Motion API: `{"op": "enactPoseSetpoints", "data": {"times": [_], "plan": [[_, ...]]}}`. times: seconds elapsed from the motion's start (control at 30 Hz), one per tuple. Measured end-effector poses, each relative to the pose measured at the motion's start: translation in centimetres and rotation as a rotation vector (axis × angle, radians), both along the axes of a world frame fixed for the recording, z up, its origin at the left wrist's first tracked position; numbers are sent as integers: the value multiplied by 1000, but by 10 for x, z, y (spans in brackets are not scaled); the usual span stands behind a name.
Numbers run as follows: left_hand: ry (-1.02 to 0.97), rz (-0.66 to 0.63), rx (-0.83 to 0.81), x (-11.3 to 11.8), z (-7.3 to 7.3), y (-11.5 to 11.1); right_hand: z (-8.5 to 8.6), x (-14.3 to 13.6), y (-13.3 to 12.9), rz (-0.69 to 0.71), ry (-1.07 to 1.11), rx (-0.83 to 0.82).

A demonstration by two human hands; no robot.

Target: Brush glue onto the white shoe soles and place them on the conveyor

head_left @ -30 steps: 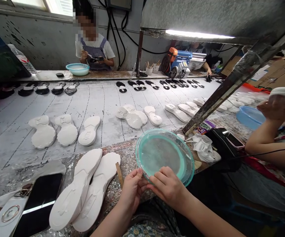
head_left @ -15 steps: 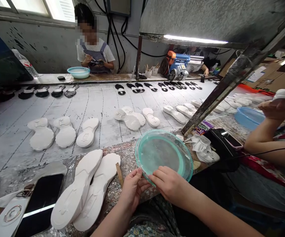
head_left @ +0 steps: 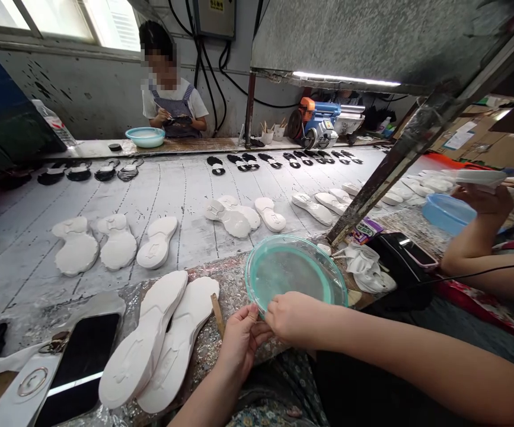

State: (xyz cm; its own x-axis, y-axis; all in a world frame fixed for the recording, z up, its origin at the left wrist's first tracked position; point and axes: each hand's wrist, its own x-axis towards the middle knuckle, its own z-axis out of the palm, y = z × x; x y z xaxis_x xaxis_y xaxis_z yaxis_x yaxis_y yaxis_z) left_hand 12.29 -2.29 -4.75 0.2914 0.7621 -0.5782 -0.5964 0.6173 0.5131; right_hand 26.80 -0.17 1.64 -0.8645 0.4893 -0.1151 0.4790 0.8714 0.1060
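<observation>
A round green basin [head_left: 292, 270] with a clear film or rim stands at the table's front edge. My left hand [head_left: 241, 338] is at its near left rim, thumb and fingers pinched together; what lies between them is too small to name. Right beside it, my right hand [head_left: 290, 320] is closed with curled fingers at the same rim, its grip hidden. Left of my hands lies a pair of white shoe soles [head_left: 143, 344], one partly over the other, with a small wooden stick [head_left: 217, 314] next to them.
White soles [head_left: 156, 242] and black sandal pieces [head_left: 216, 166] lie in rows on the pale belt. A slanted metal post [head_left: 372, 184] rises at right. Phone [head_left: 83, 362] at front left. One person sits opposite; another at right holds a white sole [head_left: 481, 178].
My right hand has moved slightly left and closed in toward my left hand, its forearm now more level. The person at right has lowered the white sole a little. The view has shifted slightly.
</observation>
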Motion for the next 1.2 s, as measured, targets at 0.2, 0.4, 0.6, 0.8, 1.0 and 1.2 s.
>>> {"op": "enactPoseSetpoints", "data": {"times": [0.2, 0.4, 0.6, 0.8, 1.0, 1.2], "plan": [[25, 9, 9, 0, 1, -1, 23, 20, 3, -50, 9, -217], [17, 6, 2, 0, 0, -2, 30, 47, -34, -249, 232, -452], [2, -20, 2, -1, 2, -1, 6, 44, -36, -297, 427, -204], [7, -26, 3, -2, 4, 0, -9, 26, -32, -292, 307, -89], [1, 1, 1, 0, 9, -2, -24, 12, -40, -352, 289, 88], [37, -10, 4, 0, 5, 0, -45, 4, -72, -314, 325, 232]]}}
